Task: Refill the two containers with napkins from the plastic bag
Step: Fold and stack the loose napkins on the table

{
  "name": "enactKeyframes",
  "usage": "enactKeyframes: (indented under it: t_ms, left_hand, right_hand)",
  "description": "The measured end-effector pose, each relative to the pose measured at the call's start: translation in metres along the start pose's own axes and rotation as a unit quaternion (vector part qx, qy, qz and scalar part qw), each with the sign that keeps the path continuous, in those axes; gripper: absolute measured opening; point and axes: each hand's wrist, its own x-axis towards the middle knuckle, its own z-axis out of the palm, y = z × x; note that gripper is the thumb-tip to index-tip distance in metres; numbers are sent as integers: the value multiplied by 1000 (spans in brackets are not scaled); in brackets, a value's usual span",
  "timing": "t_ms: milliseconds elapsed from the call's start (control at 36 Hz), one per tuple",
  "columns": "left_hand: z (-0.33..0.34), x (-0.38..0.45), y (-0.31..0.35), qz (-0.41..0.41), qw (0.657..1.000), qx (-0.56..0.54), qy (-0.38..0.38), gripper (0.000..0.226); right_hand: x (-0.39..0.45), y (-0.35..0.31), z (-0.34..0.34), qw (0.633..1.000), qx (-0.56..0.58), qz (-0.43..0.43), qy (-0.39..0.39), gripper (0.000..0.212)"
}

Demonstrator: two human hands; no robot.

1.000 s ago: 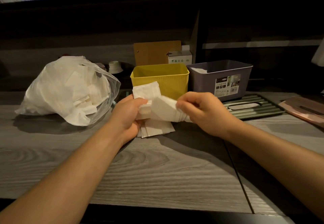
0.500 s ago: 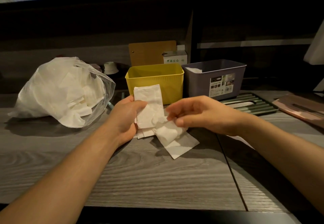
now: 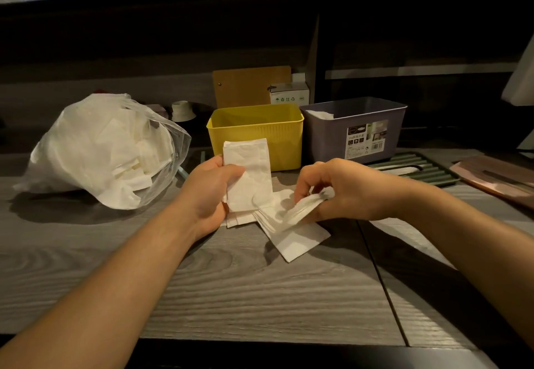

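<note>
Right hand (image 3: 341, 192) now lower, pinching napkin (image 3: 300, 209).

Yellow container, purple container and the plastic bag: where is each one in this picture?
yellow container (image 3: 284, 140): head view, on its front wall.
purple container (image 3: 326, 140): head view, on its front wall, left of the label.
plastic bag (image 3: 86, 149): head view, on its bulging side.

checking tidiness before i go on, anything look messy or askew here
Yes: a few loose napkins lie crooked on the table, under the right hand, fanned out rather than stacked. The left hand holds its napkin stack upright.
</note>
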Motion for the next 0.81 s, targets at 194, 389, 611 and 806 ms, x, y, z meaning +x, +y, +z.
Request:
enactKeyframes:
  t_ms: [194, 389, 611, 806]
  left_hand:
    - [2, -2, 0, 11, 1000, 5, -11, 31]
    - [11, -12, 3, 8, 998, -22, -65, 25]
    - [19, -19, 0, 2, 994, 1, -107, 35]
    - [14, -12, -2, 6, 996, 21, -84, 32]
  right_hand:
    - [-5, -4, -7, 955, 274, -51, 105, 23]
    - [13, -10, 10, 931, 294, 4, 215, 14]
    - [25, -14, 24, 934, 230, 21, 271, 14]
    - [21, -13, 17, 912, 303, 81, 266, 16]
